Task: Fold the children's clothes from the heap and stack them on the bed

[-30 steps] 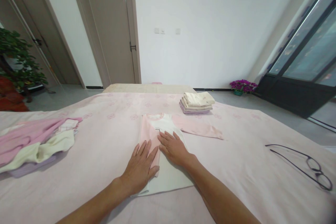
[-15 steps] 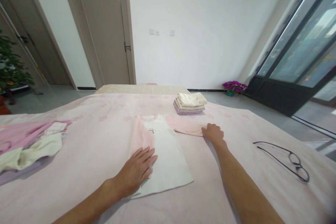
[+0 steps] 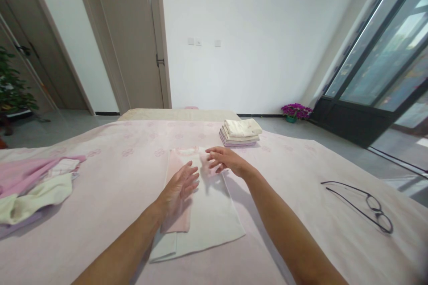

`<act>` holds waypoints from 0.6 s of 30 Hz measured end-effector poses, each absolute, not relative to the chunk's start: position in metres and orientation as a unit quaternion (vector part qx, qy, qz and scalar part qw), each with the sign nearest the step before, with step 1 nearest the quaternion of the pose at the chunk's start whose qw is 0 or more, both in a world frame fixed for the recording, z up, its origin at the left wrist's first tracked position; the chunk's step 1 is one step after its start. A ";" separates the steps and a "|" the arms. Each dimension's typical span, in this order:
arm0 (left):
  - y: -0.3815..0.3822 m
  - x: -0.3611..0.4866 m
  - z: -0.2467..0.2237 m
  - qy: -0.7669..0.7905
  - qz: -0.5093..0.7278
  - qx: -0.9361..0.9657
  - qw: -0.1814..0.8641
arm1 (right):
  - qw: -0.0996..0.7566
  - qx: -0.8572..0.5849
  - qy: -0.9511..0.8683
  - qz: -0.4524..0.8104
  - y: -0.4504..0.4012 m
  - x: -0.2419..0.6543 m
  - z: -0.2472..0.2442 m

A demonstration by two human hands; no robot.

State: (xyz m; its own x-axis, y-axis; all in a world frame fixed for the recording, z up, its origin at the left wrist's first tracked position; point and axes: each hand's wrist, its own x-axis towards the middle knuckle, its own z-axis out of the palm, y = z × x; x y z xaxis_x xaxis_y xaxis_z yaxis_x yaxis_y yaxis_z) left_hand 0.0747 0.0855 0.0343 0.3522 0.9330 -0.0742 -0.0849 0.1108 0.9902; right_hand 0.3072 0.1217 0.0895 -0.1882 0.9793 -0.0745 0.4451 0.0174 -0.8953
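A long-sleeved shirt point(image 3: 214, 213) with a white body and pale pink sleeves lies flat in front of me, its collar at the far end. The left sleeve point(image 3: 182, 225) is folded in and runs down over the body. My left hand point(image 3: 182, 185) hovers over that sleeve, open, with its fingers apart. Above the shirt's far right part is my right hand point(image 3: 225, 160), fingers slightly bent and spread, with nothing visibly held. Pink cloth of the right sleeve shows beneath its fingers; the hand hides part of it.
A pink patterned cloth point(image 3: 113, 196) covers the surface. Beyond the shirt stands a stack of folded clothes point(image 3: 240, 132). Loose clothes point(image 3: 40, 182) are heaped at the left. Black-framed glasses point(image 3: 374, 207) lie at the right.
My right hand has moved left, and the right sleeve no longer stretches out to the right but lies inward over the shirt. My left hand has lifted from the shirt and moved slightly away from me.
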 end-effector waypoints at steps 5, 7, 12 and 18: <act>0.094 0.072 0.027 0.402 0.440 0.382 0.706 | 0.284 -0.650 -0.623 0.330 0.109 0.308 0.069; 0.098 0.070 0.023 0.426 0.461 0.357 0.691 | 0.212 -0.714 -0.619 0.249 0.102 0.320 0.056; 0.116 0.064 0.030 0.400 0.580 0.322 0.632 | 0.109 -0.727 -0.643 0.217 0.072 0.324 0.040; 0.137 0.047 0.048 0.420 0.631 0.278 0.590 | 0.076 -0.720 -0.660 0.200 0.051 0.308 0.034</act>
State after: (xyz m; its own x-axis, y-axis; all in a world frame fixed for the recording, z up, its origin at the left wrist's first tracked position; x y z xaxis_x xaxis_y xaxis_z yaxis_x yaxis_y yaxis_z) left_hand 0.0473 0.1370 0.0478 -0.1487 0.9783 -0.1440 -0.5114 0.0485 0.8580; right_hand 0.3077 0.0509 0.0341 0.0486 0.9808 -0.1887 0.9201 -0.1175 -0.3737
